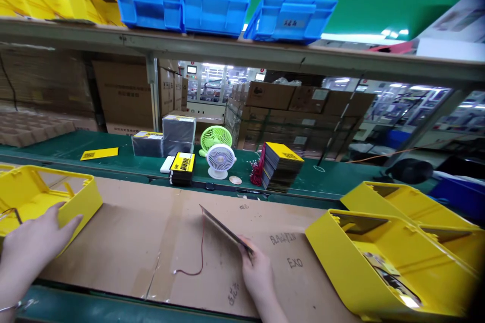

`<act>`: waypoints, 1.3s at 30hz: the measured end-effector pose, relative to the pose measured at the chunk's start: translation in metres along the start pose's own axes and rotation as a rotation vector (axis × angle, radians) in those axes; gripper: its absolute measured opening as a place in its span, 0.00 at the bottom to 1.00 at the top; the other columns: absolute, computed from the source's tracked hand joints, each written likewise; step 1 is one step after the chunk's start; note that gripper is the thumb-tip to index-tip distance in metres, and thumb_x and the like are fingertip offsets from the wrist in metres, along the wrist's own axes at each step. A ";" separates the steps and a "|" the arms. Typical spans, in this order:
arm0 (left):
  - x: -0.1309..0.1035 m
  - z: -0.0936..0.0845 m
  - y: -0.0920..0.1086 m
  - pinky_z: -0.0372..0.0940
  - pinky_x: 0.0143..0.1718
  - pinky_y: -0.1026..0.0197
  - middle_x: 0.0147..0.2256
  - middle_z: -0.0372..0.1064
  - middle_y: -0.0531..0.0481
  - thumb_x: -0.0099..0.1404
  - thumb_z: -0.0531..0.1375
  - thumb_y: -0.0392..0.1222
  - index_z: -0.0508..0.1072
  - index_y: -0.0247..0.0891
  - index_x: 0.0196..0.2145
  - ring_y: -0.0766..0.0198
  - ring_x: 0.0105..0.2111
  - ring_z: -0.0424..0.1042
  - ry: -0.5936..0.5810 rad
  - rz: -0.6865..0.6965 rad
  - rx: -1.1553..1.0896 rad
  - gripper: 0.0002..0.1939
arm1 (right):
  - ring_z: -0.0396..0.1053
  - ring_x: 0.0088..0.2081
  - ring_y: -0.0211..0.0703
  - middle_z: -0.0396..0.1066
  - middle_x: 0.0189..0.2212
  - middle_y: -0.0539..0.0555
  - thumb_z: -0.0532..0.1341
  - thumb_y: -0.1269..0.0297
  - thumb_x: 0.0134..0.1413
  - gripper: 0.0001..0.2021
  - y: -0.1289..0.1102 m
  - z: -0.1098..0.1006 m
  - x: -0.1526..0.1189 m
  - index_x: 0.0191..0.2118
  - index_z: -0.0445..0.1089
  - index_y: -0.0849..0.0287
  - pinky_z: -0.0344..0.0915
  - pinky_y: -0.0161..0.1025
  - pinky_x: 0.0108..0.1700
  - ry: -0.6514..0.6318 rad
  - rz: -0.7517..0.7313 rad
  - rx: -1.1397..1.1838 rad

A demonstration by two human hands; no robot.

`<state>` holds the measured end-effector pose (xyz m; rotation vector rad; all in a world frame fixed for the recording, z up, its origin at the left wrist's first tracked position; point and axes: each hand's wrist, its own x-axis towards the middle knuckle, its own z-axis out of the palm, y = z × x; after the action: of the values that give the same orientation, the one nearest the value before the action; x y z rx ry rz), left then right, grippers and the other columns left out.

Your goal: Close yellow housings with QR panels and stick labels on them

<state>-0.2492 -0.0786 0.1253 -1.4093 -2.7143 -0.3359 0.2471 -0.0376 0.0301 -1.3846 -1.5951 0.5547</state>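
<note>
My right hand (257, 267) pinches the lower right end of a thin dark panel (223, 227), held tilted and nearly edge-on to me above the cardboard. From the panel's far end hangs a thin red-and-black wire (202, 247), its small white plug near the cardboard. At the left, my left hand (40, 234) lies over the near rim of an open yellow plastic housing (85, 202), the thumb along its outer side and the fingers at the rim. Dark wires show inside this housing. The left fingertips are partly hidden.
Several yellow housings (337, 257) stand at the right on the cardboard sheet (125, 232). Behind are a stack of yellow-labelled panels (282, 166) with red wires, a white fan (221, 159), a green fan (215, 137) and boxes. Blue bins (215, 12) line the overhead shelf.
</note>
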 end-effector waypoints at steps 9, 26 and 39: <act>-0.078 -0.022 0.110 0.49 0.53 0.42 0.39 0.73 0.41 0.45 0.65 0.47 0.72 0.42 0.42 0.40 0.46 0.66 -0.215 0.339 -0.755 0.24 | 0.70 0.43 0.52 0.73 0.38 0.61 0.55 0.52 0.52 0.20 -0.002 -0.003 0.002 0.42 0.71 0.65 0.66 0.43 0.47 0.195 0.038 0.052; -0.027 -0.013 0.155 0.66 0.39 0.47 0.45 0.69 0.43 0.48 0.63 0.36 0.64 0.45 0.50 0.51 0.37 0.73 -0.742 0.182 -1.461 0.30 | 0.72 0.34 0.52 0.74 0.27 0.57 0.62 0.52 0.43 0.17 -0.075 -0.082 0.048 0.29 0.72 0.63 0.69 0.43 0.36 0.294 0.057 0.011; -0.061 0.005 0.231 0.52 0.54 0.53 0.45 0.69 0.45 0.52 0.61 0.35 0.72 0.37 0.41 0.53 0.48 0.64 -0.479 0.453 -1.533 0.16 | 0.71 0.36 0.44 0.74 0.34 0.53 0.58 0.64 0.49 0.11 -0.139 -0.049 0.094 0.39 0.69 0.60 0.67 0.38 0.38 -0.176 -0.222 -0.085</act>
<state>-0.0254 0.0026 0.1488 -2.4337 -1.9864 -2.6146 0.2213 0.0029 0.1985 -1.2254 -1.9060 0.4902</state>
